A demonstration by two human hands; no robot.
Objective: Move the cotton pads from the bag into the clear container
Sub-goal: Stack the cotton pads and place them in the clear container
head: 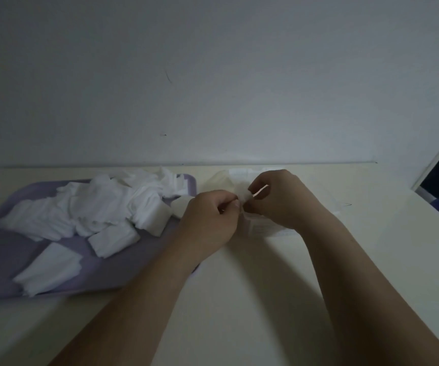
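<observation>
Cream table [239, 326] is crossed by both forearms [147, 299]. At centre one pad [245, 197] is pinched between fingertips of left hand [210, 220] and right hand [281, 202], over clear plastic [266, 229] (bag or container cannot be told). More pads [102, 207] are heaped on the tray [1, 260] at 9 o'clock. A tug could tear the pad, or the tray rim could be caught; room is left at 3 o'clock.

We see only our two arms. Our left forearm [134, 299] and our right forearm [358, 273] are bare along the whole length that shows, uncovered from the lower edge of the view up to the wrists. Our left hand [208, 217] and our right hand [279, 199] are bare as well. A short-trimmed fingernail [237, 204] shows on the left hand. The dim light blurs any finer detail.
</observation>
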